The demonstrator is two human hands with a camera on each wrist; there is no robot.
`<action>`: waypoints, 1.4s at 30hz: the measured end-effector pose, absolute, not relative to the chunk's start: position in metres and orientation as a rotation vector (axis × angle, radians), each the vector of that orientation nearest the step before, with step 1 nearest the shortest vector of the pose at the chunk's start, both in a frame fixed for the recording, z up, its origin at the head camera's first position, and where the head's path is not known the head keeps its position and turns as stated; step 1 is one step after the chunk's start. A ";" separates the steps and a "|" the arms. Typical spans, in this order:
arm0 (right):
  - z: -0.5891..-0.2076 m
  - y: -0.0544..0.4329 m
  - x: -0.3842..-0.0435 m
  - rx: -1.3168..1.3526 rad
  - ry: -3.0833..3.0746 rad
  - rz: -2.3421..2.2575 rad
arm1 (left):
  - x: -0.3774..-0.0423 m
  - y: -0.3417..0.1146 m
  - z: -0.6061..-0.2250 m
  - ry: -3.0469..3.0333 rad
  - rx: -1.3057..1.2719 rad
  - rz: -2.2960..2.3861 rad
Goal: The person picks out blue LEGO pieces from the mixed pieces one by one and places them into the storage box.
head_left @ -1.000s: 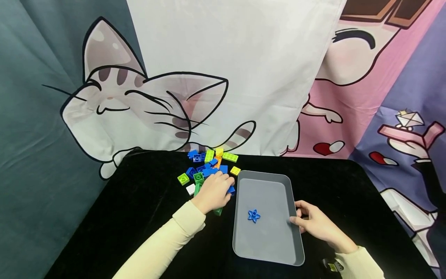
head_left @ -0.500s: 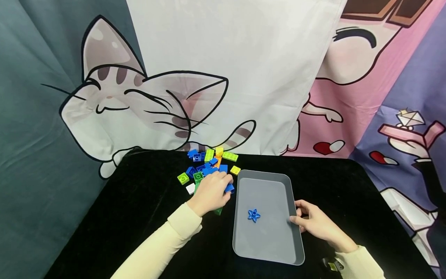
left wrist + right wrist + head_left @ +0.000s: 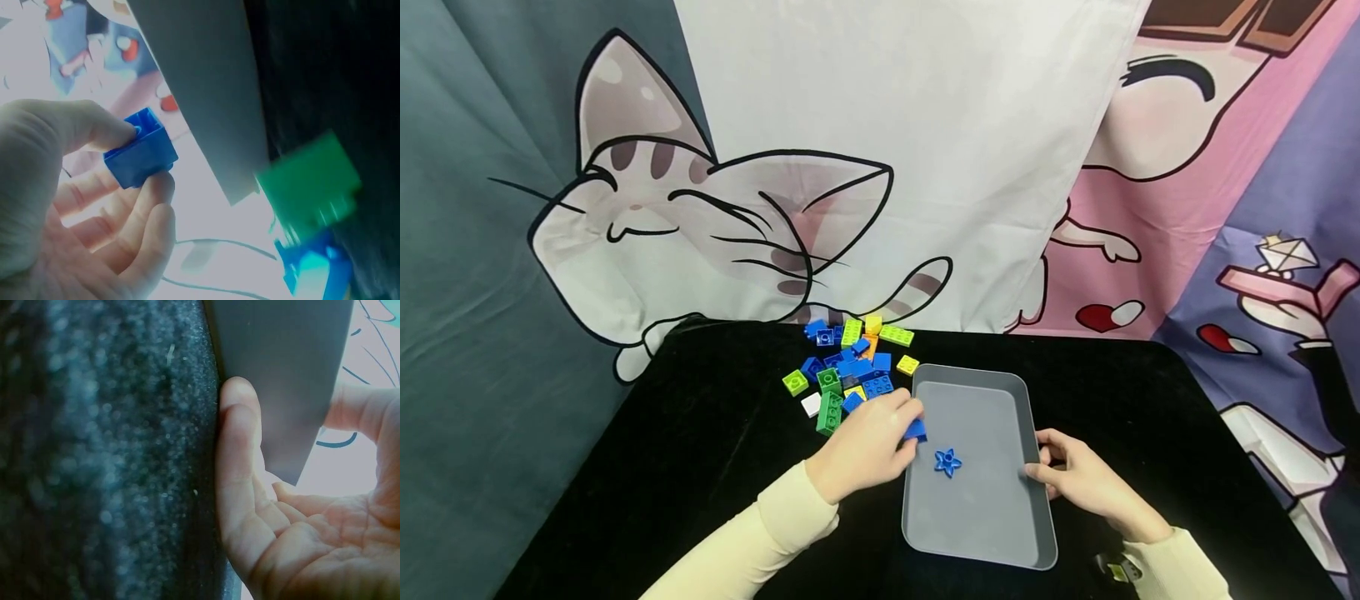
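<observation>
A blue toy building brick [image 3: 142, 153] is pinched between the thumb and fingers of my left hand [image 3: 868, 442]. In the head view that brick shows at the fingertips, over the left rim of the grey tray [image 3: 977, 517]. My right hand [image 3: 1086, 479] grips the tray's right wall, thumb at the rim and fingers outside against it, as the right wrist view shows. Inside the tray lies a blue star-shaped piece [image 3: 947, 462]. Left of the tray is a loose pile of bricks, among them a green brick [image 3: 829, 414] close to my left hand.
Further pile pieces include a white brick [image 3: 811, 405], a lime brick [image 3: 795, 382], several blue bricks [image 3: 854, 369] and a yellow brick [image 3: 907, 365] near the tray's back corner. Everything lies on a black cloth-covered table [image 3: 715, 450]. A printed curtain [image 3: 970, 167] hangs behind it.
My left hand has lifted a blue brick from the pile and moved right to the tray's left edge, uncovering bricks behind it. The right hand and tray stay put.
</observation>
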State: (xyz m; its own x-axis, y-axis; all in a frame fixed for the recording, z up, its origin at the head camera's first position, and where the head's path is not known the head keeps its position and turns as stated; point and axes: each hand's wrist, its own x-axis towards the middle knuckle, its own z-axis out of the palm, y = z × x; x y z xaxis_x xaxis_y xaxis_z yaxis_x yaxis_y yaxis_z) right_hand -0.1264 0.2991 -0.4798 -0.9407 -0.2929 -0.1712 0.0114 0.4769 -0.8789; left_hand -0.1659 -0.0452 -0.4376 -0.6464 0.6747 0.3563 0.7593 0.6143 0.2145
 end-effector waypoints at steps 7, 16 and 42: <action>-0.479 0.299 -0.127 -0.243 2.434 -1.443 | -0.144 -0.032 -0.441 -2.604 -1.340 -0.449; -0.481 0.299 -0.126 -0.239 2.430 -1.447 | -0.128 -0.022 -0.452 -2.564 -1.475 -0.334; -0.481 0.302 -0.127 -0.249 2.398 -1.472 | -0.129 -0.030 -0.443 -2.544 -1.413 -0.354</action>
